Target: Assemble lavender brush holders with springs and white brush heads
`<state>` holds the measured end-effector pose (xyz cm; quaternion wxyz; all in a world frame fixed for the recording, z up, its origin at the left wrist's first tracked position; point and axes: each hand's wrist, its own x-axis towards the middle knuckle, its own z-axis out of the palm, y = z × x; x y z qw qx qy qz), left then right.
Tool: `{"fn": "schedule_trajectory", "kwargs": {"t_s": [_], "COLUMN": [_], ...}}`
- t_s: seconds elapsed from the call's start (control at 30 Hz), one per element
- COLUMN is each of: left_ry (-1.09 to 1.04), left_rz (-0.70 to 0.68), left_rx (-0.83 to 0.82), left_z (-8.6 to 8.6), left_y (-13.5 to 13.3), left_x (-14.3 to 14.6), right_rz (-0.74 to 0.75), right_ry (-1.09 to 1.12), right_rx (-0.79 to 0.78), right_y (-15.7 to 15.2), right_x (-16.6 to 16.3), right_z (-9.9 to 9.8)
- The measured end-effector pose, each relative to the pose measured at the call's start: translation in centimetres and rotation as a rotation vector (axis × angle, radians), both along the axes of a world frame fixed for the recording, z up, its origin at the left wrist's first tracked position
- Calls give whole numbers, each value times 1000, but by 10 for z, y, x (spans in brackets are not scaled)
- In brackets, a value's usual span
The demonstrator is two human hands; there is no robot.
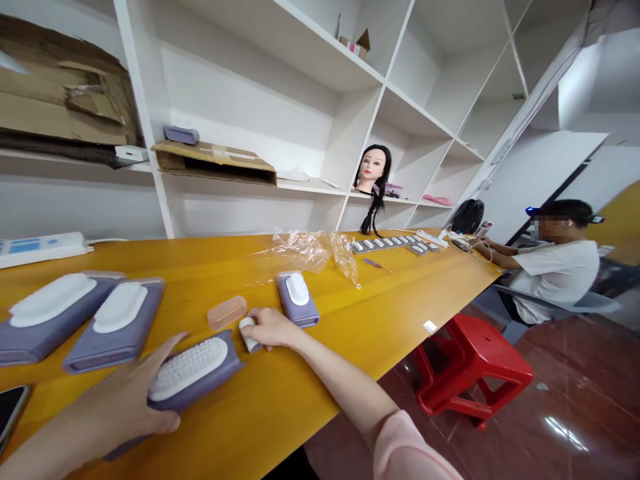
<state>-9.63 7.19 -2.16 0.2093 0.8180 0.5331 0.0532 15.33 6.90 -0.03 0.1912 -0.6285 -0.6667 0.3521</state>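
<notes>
My left hand (127, 393) rests on a purple box with a white brush-like insert (193, 370) near the front edge of the yellow table (350, 320), thumb under it and fingers spread over its left end. My right hand (270, 328) is closed round a small white cylinder (249, 333) lying on the table. A pale pink lid (227, 312) lies just left of that hand, and another purple box with a white insert (297, 299) sits just behind it.
Two more purple boxes (117, 323) lie at the left, a phone (10, 410) at the front left corner, crumpled clear plastic (310, 252) further back. White shelves hold cardboard and a mannequin head (373, 172). A seated person (555, 267) works at the far end; a red stool (473, 370) stands beside the table.
</notes>
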Motion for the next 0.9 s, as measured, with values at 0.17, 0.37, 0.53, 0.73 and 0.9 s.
{"fn": "schedule_trajectory", "kwargs": {"t_s": [0.17,0.37,0.53,0.73,0.9], "left_ry": [-76,-175,-196,-203,-168], "left_rz": [24,35,24,37,34], "left_rx": [-90,-92,-85,-93,-70], "left_z": [5,22,24,21,21], "left_y": [-5,-8,-7,-5,-6], "left_x": [1,5,7,5,6], "right_rz": [-80,-36,-37,-35,-11], "right_ry": [79,206,293,382,442], "right_rx": [69,100,69,-3,-62], "right_y": [-4,7,9,8,7], "right_x": [-2,-1,-2,-2,-3], "right_z": [-9,-22,-27,-26,-26]}}
